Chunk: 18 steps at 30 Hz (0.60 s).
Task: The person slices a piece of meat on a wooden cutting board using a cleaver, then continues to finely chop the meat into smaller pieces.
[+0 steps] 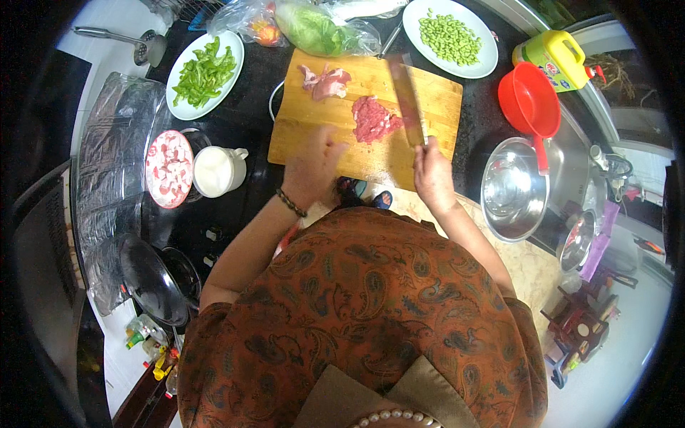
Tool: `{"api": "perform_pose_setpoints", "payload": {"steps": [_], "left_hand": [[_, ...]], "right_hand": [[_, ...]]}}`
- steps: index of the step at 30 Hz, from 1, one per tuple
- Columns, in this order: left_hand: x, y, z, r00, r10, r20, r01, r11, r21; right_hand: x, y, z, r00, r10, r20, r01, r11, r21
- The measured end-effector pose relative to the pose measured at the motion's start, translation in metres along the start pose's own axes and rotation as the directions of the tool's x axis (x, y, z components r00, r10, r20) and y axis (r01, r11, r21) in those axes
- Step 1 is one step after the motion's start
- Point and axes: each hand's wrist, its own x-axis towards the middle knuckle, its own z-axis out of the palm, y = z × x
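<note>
My right hand (433,174) grips the handle of a broad-bladed kitchen knife (408,101), whose blade lies over the right part of a wooden cutting board (447,107). Just left of the blade is a flattened mound of chopped raw meat (372,120). Larger pieces of raw meat (325,83) lie at the board's upper left. Blurred, my left hand (316,163) is over the board's lower left part, fingers apart, with nothing seen in it. A beaded bracelet is on that wrist.
Around the board stand a plate of sliced green peppers (174,101), a plate of green beans (412,27), bagged cabbage (316,32), a white cup (238,171) and a bowl of cut meat (169,168). At the right are a red ladle (527,99), a steel bowl (514,187) and a yellow jug (556,53).
</note>
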Motion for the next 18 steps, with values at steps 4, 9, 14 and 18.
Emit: {"api": "perform_pose_setpoints", "payload": {"steps": [4,9,14,18], "left_hand": [[0.036,-0.048,0.011,0.994,0.025,-0.104,-0.005,0.982,0.190],[0.094,-0.071,0.040,0.937,0.322,-0.135,-0.288,0.931,0.223],[0.127,-0.062,0.072,0.999,0.038,0.029,-0.047,0.909,0.414],[0.127,-0.055,0.096,0.999,0.018,0.039,-0.026,0.979,0.201]], "right_hand": [[0.016,0.011,0.023,0.960,0.097,0.262,-0.013,0.952,-0.305],[0.014,0.010,0.005,0.935,0.158,0.317,-0.106,0.979,-0.174],[-0.030,0.029,0.009,0.967,0.123,0.221,-0.137,0.989,0.047],[-0.039,0.027,0.008,0.963,0.230,0.142,-0.253,0.951,0.179]]}}
